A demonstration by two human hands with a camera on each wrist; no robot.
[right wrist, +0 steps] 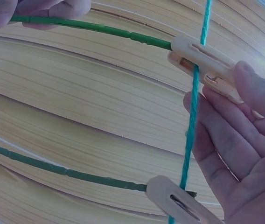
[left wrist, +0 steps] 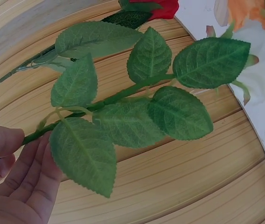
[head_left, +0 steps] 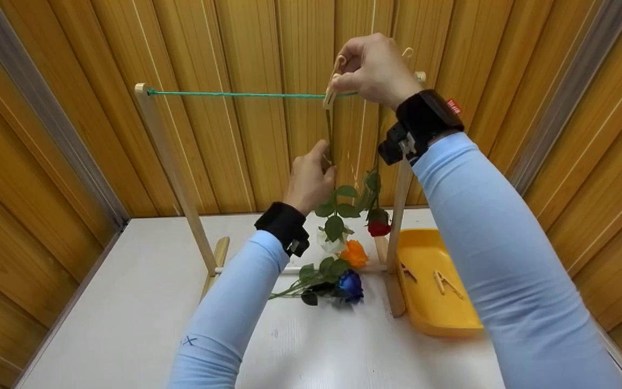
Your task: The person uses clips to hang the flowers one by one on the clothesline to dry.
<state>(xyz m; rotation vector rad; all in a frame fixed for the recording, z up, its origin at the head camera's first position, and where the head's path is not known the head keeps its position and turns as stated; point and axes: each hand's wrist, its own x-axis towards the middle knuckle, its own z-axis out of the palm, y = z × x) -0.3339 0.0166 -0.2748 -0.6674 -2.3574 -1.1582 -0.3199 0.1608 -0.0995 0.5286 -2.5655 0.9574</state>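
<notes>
My left hand [head_left: 311,181] pinches the green stem [right wrist: 81,24] of a white rose [head_left: 330,241] that hangs head down, its leaves [left wrist: 123,121] spread below the fingers. Higher up, my right hand [head_left: 373,67] holds a light wooden clothespin [right wrist: 212,65] between thumb and fingers. That clothespin sits across the teal cord [head_left: 235,95], and the upper end of the stem meets its jaws. On the same cord, a second clothespin [right wrist: 179,200] grips the stem of a red rose [head_left: 379,223], which also hangs upside down.
The cord runs between the posts [head_left: 173,167] of a wooden stand. An orange rose [head_left: 354,254] and a blue rose [head_left: 350,286] are low by its crossbar. At the right, a yellow tray [head_left: 430,319] holds clothespins [head_left: 446,284]. Wood-panelled walls surround the white table [head_left: 127,324].
</notes>
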